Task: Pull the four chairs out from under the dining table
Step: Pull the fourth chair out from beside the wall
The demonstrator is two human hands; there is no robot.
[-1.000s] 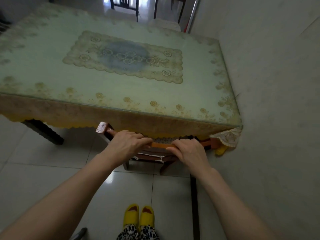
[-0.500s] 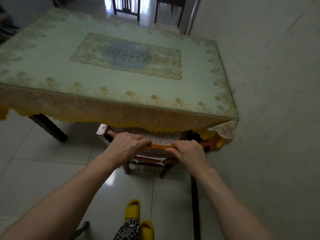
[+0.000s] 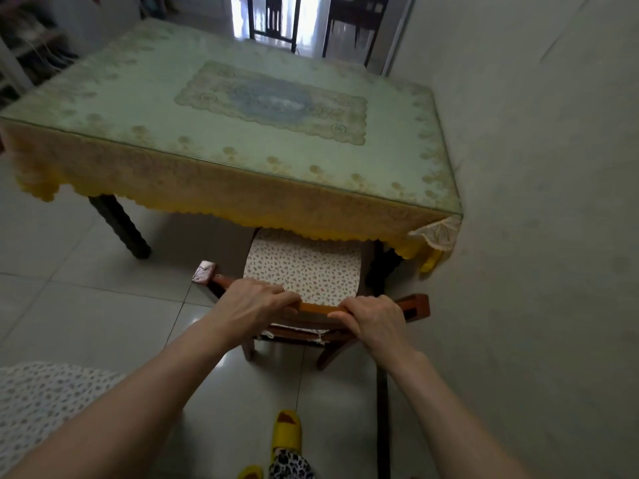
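**Two hands on the top rail, chair part-way out**

Both hands are wrapped over the wooden top rail of the chair (image 3: pixel 320 309). The left hand (image 3: pixel 254 304) grips near the rail's left end, the right hand (image 3: pixel 375 323) nearer the right; fingers curl over the front edge, knuckles up. A short bare stretch of rail shows between them.

Position: the chair stands at the near side of the dining table (image 3: pixel 242 133), close to the wall (image 3: pixel 536 202) on the right. Its seat cushion (image 3: pixel 306 271), a speckled fabric, is exposed for most of its depth; the far edge is hidden under the yellow fringe of the tablecloth (image 3: pixel 207 188). Two rear legs rest on the tiled floor (image 3: pixel 103 305).

Handling, judged:
- Solid wood frame, so stiff and probably moderately heavy; it should slide as one piece, not flex.
- Glossy tiles suggest the legs will drag easily, perhaps with some chatter.
- The top rail is the sensible hold: rigid, wide enough for two hands, clear of the loose cushion.
- A padded wrap (image 3: pixel 204 271) sits on the rail's left tip; avoid gripping it, as it may slip.
- The cushion may shift if jerked.

Risk: the right end of the rail is near the wall; pull straight back.
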